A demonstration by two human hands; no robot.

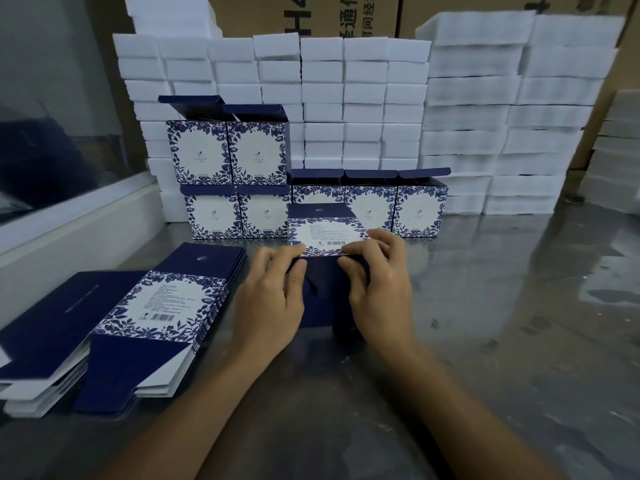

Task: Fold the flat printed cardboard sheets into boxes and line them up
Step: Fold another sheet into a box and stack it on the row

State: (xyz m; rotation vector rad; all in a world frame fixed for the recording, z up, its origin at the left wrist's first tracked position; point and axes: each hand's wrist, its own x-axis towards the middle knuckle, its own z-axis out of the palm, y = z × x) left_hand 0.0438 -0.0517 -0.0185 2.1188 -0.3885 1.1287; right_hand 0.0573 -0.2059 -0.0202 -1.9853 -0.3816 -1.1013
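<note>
- So, both my hands are on one half-folded box (325, 233) lying on its side on the steel table (502, 306), barcode panel facing up, right in front of the finished row.
- My left hand (273, 292) has its fingers curled over the box's near edge, pinching it at the dark blue flap (320, 296).
- My right hand (377, 282) does the same on the other side, fingertips clamped on the edge of the printed panel.
- Finished boxes (420, 211) against the back: I count seven. Five sit on the table in a row, though the box I'm holding partly covers the middle one. Two more are stacked on the left pair. The tops that show have their lids standing open.
- Flat sheets (162, 303): one stack on my left with the floral side up, and a second dark blue pile (52, 327) touching its left side. Can't count individual sheets, the edges are too thin.
- Behind everything, white foam blocks (363, 98) are stacked in columns, roughly nine or ten across, blurry at the edges.
- Brown cartons (311, 15) stand behind the foam.
</note>
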